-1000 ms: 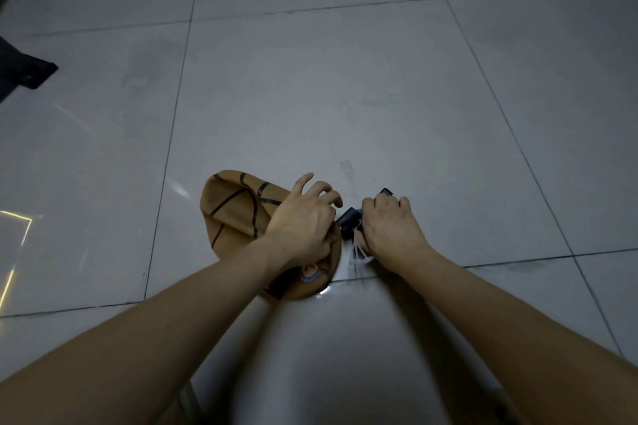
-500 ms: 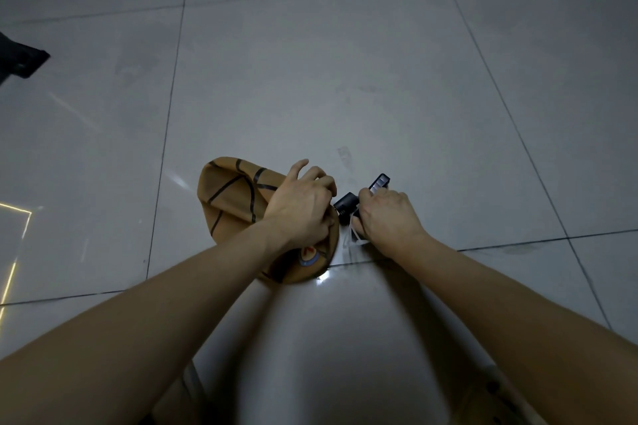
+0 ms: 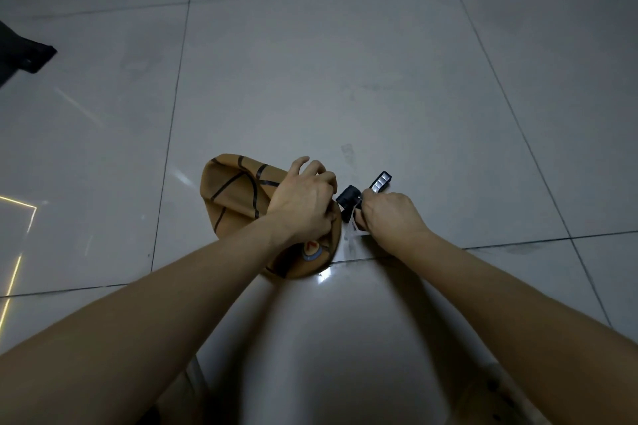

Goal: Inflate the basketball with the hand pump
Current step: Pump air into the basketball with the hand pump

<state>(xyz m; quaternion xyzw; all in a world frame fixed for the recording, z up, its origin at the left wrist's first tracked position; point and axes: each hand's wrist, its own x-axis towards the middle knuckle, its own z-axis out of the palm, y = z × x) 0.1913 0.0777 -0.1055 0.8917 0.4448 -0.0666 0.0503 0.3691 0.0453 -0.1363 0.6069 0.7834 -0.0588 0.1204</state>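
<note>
A flat, folded orange basketball (image 3: 238, 193) with black seams lies on the grey floor tiles. My left hand (image 3: 303, 200) presses down on its right side and grips it near the edge. Just to the right, my right hand (image 3: 388, 217) is closed around a small black hand pump (image 3: 348, 198), whose black end pokes out toward the ball. A black ribbed piece (image 3: 380, 180) sticks up behind my knuckles. The spot where pump meets ball is hidden between my hands.
Glossy grey floor tiles (image 3: 345, 79) with dark grout lines stretch all around. A dark object (image 3: 24, 55) lies at the far left edge. Light reflections streak the tiles at the lower left.
The black ribbed piece has come further out from behind my right hand, and that hand has edged slightly right. My left hand stays on the ball.
</note>
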